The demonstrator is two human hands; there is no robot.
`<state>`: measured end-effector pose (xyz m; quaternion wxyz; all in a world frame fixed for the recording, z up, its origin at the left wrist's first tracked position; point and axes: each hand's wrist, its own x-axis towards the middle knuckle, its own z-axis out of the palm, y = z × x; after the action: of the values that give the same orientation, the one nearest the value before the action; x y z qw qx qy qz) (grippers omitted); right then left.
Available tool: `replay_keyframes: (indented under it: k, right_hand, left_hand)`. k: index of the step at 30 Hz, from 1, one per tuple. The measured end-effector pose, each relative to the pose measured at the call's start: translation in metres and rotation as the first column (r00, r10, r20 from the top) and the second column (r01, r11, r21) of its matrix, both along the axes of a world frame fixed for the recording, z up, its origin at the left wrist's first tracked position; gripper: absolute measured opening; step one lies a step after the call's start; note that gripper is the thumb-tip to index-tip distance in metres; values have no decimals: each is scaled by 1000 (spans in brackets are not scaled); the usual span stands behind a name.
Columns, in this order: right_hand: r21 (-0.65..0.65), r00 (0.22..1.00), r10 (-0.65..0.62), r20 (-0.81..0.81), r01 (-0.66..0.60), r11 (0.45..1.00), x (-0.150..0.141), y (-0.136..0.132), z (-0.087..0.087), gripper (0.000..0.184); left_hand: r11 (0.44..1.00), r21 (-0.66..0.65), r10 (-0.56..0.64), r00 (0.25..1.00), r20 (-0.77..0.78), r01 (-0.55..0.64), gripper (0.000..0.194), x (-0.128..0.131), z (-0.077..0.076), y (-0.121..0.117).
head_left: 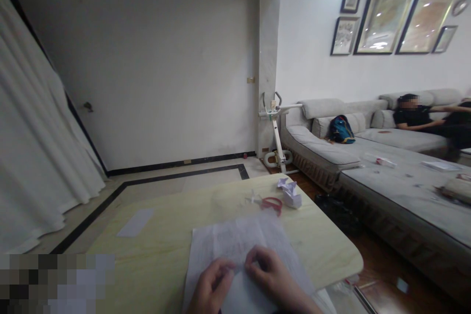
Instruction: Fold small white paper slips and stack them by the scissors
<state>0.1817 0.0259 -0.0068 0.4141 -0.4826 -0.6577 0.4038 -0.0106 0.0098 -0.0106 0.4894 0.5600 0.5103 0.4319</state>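
A large white sheet of paper (235, 245) lies on the pale wooden table (162, 235) at the bottom of the view. My left hand (211, 287) rests on the sheet's near part with its fingers curled and pressed onto the paper. My right hand (270, 277) lies beside it, fingers bent, fingertips pinching or pressing the same sheet. The two hands nearly touch at the middle of the sheet.
Red-handled scissors (271, 204) and a crumpled white paper piece (290, 192) lie at the table's far edge; a small paper slip (135, 222) at left. A grey sofa (368, 167) with a blue backpack (341, 130) and a seated person (415, 115) fills the right. An exercise bike (276, 132) stands by the wall.
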Motion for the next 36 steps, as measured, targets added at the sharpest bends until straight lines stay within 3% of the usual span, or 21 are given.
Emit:
replay_keyframes:
  k: [19,26,30,36]
  right_hand:
    - [-1,1000,12,-9,-12,1000,-1,-1,6,11]
    - [-1,1000,29,-8,-29,1000,-1,-1,9,12]
    - [2,1000,13,11,-13,1000,-1,-2,6,12]
    - [13,1000,27,4,-27,1000,0,-2,1,11]
  left_hand:
    - [999,-16,39,999,-8,-39,30,-2,-10,0]
    - [998,-51,25,998,63,-22,26,-1,-4,-1]
    - [994,-72,83,992,91,-77,24,2,-1,-4]
    - [997,-66,57,993,106,-50,26,2,-1,-2]
